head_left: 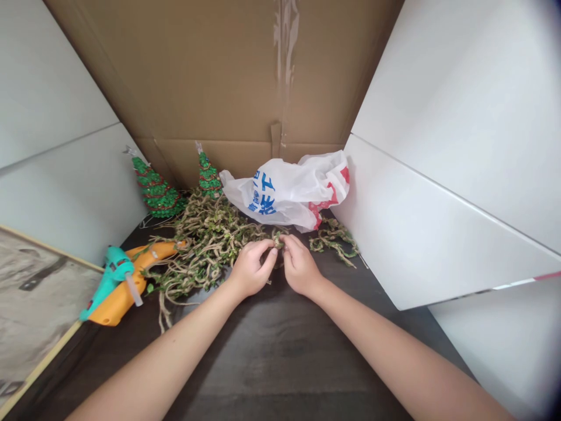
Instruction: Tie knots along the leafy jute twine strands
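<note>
My left hand and my right hand meet at the middle of the view, their fingertips pinching a knotted bit of a jute twine vine with small green leaves. The tangled vine spreads to the left of my hands, and a shorter length lies to the right. Beyond it stand several small green beaded cone trees, one tilted to the left and one behind the vine. A white plastic bag with blue and red print lies just past my hands.
A teal and orange hot glue gun lies on the dark wood tabletop at left, beside a framed picture. A cardboard sheet stands behind, and white panels flank the right side.
</note>
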The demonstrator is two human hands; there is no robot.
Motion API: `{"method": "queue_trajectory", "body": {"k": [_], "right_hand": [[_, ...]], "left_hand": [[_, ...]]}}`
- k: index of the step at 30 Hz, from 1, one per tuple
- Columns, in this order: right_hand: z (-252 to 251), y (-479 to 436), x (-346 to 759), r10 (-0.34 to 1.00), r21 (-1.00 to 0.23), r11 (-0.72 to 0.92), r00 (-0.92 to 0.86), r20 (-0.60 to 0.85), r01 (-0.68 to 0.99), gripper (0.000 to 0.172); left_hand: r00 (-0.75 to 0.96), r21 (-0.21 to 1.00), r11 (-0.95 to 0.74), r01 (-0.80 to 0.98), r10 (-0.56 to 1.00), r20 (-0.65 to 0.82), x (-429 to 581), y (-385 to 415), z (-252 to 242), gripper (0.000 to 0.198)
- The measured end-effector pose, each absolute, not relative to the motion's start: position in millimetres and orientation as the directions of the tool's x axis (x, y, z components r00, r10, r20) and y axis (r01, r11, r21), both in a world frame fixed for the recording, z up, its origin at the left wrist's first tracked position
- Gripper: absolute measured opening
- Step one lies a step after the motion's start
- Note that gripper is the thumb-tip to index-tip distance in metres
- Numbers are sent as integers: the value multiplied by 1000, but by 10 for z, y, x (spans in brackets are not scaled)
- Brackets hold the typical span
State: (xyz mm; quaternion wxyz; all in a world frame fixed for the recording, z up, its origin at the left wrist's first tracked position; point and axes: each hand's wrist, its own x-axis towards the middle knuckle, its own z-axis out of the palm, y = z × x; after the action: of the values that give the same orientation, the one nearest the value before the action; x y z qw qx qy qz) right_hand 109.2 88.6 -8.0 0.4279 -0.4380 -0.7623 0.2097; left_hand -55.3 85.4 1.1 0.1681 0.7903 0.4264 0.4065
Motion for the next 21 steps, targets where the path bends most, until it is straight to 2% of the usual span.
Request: {"method": "queue_trajectory", "body": {"k": [5,11,21], "right_hand": [[-13,850,1094,855,-692,517,-273,441,504,19],[18,818,1087,845,-630,534,-340,413,563,10],[24,811,1084,850,-653,526,-311,425,544,10]], "left_hand": [[332,614,-582,533,811,481,-554,849,44,18],[344,628,-568,532,823,453,-566,853,78,31],[345,642,-557,528,831,437,-540,847,79,33]]}}
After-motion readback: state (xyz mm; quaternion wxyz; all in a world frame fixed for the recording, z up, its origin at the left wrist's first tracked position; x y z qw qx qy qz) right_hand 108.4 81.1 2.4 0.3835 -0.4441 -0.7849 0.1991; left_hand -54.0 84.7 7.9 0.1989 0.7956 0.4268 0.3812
